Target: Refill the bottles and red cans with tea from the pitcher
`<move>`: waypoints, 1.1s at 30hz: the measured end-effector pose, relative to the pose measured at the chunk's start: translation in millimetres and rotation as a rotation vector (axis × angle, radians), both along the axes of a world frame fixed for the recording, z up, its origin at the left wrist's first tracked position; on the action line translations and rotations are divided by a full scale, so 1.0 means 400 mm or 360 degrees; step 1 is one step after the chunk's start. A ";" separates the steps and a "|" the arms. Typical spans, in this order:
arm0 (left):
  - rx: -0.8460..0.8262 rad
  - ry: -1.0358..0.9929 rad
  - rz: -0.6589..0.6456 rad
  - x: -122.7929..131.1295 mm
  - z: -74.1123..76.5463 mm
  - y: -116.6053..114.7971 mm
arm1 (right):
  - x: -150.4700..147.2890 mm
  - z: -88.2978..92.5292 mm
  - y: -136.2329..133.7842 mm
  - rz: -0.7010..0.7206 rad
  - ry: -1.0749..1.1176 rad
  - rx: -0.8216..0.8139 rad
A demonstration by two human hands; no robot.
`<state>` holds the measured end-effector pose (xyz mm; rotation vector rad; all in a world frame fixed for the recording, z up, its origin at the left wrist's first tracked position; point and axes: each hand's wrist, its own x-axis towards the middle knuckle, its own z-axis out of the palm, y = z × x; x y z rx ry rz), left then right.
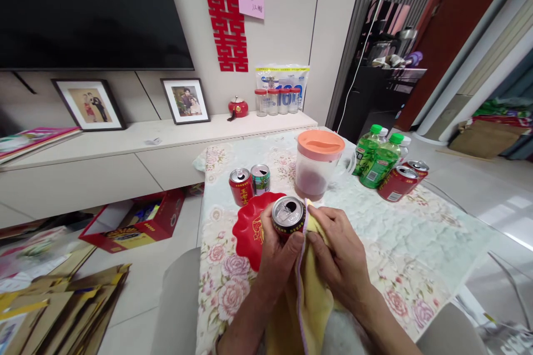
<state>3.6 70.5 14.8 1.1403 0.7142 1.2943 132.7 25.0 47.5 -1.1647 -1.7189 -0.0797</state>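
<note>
My left hand (277,252) is wrapped round an opened drink can (288,213), its silver top facing up. In my right hand (339,249) is a yellow cloth (312,288) with a purple edge, pressed against the can's right side. The cloth hangs down toward my lap. Behind my left hand lies a red scalloped plate (247,233), partly covered by the hand and can. Two more opened cans, a red can (241,186) and a green can (261,178), stand just beyond the plate.
A clear pitcher (316,175) with an orange lid stands behind the can. Green bottles (380,161) and red cans (398,183) stand at the right on the flowered tablecloth (416,244). A red box (137,222) and flattened cardboard (70,310) lie on the floor at left.
</note>
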 end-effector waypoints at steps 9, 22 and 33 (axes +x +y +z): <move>0.0001 0.0082 0.0076 -0.013 0.009 -0.012 | 0.014 -0.020 0.019 -0.0030 -0.0073 -0.0152; -0.0009 -0.0222 0.0120 0.005 -0.016 0.016 | 0.033 -0.039 0.033 -0.0056 -0.0221 -0.0612; 0.0001 -0.0069 -0.0008 0.001 0.002 0.002 | 0.009 0.011 -0.006 0.0028 -0.0011 -0.0099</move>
